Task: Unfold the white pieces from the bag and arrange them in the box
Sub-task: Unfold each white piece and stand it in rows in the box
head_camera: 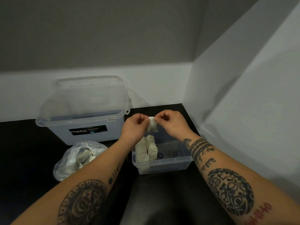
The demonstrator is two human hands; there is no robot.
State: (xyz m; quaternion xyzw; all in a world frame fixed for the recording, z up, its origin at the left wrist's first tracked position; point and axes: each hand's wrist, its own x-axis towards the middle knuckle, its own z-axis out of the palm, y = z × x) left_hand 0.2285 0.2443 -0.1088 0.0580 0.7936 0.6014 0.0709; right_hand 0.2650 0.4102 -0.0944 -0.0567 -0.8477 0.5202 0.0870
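Observation:
A small white piece [152,125] hangs between my two hands above the small clear box [164,164]. My left hand [134,127] pinches its top left edge and my right hand [172,122] pinches its top right edge. Several white pieces [146,151] stand upright in rows at the left end of that box. The clear plastic bag [78,158], holding more folded white pieces, lies on the black table to the left of the box, partly behind my left forearm.
A large clear Megabox tub [84,120] with a leaning lid stands at the back left. White walls close the table's back and right sides. The right part of the small box holds no pieces.

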